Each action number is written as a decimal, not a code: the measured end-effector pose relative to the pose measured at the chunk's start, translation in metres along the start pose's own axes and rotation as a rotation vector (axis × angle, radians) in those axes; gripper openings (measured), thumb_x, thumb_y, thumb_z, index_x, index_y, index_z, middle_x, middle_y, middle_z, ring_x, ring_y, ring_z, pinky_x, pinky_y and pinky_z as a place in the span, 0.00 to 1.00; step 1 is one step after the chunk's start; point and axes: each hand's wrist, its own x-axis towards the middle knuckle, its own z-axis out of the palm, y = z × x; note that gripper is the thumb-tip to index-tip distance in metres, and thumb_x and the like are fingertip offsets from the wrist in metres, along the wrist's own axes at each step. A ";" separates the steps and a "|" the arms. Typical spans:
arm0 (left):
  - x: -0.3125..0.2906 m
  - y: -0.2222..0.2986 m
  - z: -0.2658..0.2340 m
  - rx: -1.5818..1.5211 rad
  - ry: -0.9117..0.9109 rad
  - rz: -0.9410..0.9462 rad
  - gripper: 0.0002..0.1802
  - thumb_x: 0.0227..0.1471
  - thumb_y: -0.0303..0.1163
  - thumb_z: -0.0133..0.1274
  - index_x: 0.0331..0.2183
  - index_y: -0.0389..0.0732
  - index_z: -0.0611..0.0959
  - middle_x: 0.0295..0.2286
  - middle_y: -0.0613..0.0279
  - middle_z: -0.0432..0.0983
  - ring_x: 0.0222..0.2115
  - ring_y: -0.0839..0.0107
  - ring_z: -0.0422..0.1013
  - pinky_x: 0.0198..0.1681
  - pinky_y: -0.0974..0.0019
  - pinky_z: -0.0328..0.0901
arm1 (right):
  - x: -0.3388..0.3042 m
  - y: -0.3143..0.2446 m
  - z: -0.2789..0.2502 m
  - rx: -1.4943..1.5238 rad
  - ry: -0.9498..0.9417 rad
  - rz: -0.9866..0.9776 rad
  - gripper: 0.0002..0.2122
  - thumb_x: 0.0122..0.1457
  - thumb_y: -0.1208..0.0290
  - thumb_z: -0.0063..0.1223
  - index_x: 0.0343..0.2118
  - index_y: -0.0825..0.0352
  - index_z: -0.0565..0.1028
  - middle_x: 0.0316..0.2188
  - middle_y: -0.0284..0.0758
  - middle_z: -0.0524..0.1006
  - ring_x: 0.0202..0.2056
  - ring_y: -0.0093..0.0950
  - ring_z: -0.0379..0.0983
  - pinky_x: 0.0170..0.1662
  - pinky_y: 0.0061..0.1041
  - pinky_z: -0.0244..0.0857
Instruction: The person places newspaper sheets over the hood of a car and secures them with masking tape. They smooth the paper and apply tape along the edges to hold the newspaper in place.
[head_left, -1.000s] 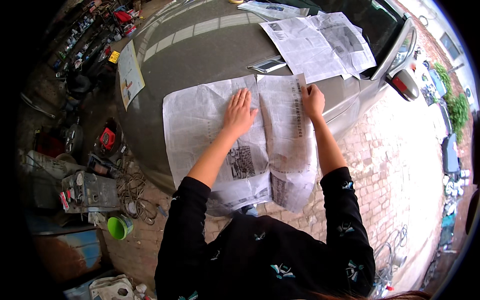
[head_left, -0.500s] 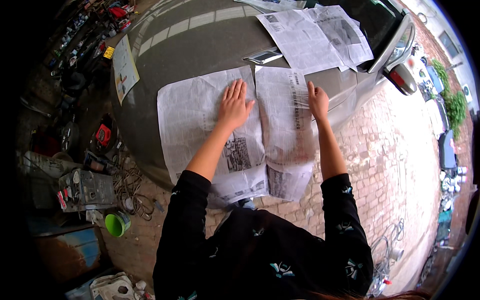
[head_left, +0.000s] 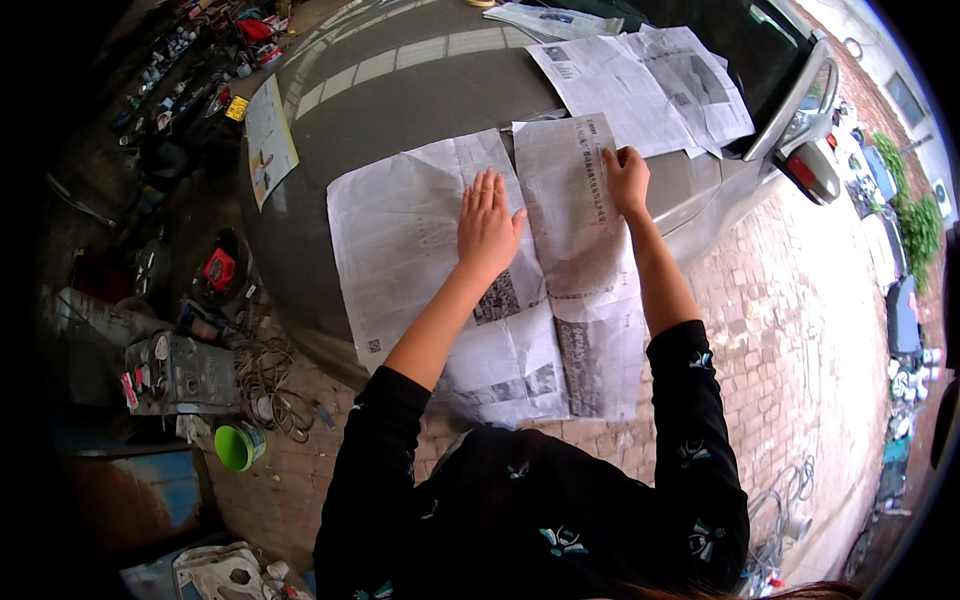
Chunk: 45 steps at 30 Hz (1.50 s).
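Note:
A large creased newspaper sheet [head_left: 395,230] lies over the grey-brown fender of a car [head_left: 400,95], its near part hanging over the edge towards me. My left hand [head_left: 488,232] rests flat on the sheet's middle, fingers together and stretched out, thumb apart. At the far right edge of the same sheet, my right hand [head_left: 627,182] pinches the paper between thumb and curled fingers. A fold runs down the sheet between my hands. Beyond them, more newspaper [head_left: 610,85] covers the car near the windscreen.
A side mirror [head_left: 812,172] juts out at the right. Another paper sheet [head_left: 270,145] lies at the car's left front. On the left stand a grey battery-like box [head_left: 185,375], coiled cables [head_left: 275,395] and a green bucket [head_left: 238,446]. Brick paving [head_left: 745,350] surrounds the car.
My right hand has gone from thumb-up beside the edge to a pinch on it. The sheet's right part has shifted away from me and now covers the silver trim. The view has moved slightly.

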 end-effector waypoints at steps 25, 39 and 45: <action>-0.009 -0.015 0.041 0.022 -0.069 -0.014 0.41 0.58 0.53 0.44 0.62 0.35 0.58 0.64 0.51 0.48 0.65 0.59 0.45 0.68 0.57 0.38 | -0.011 0.035 -0.046 -0.235 -0.275 0.210 0.21 0.54 0.52 0.57 0.26 0.71 0.79 0.24 0.46 0.79 0.29 0.41 0.76 0.37 0.34 0.68; -0.063 0.015 0.025 -0.054 -0.004 0.047 0.39 0.56 0.49 0.49 0.59 0.32 0.62 0.61 0.42 0.53 0.62 0.48 0.50 0.65 0.50 0.45 | -0.037 0.028 -0.055 -0.252 -0.204 0.066 0.20 0.56 0.54 0.56 0.27 0.72 0.78 0.23 0.45 0.78 0.28 0.41 0.76 0.34 0.35 0.67; -0.064 0.016 0.024 -0.014 -0.006 0.036 0.40 0.56 0.51 0.48 0.61 0.35 0.61 0.62 0.47 0.51 0.64 0.49 0.47 0.66 0.49 0.40 | -0.049 0.035 -0.062 -0.271 -0.209 0.013 0.22 0.57 0.52 0.54 0.23 0.73 0.76 0.21 0.47 0.76 0.25 0.43 0.73 0.32 0.37 0.65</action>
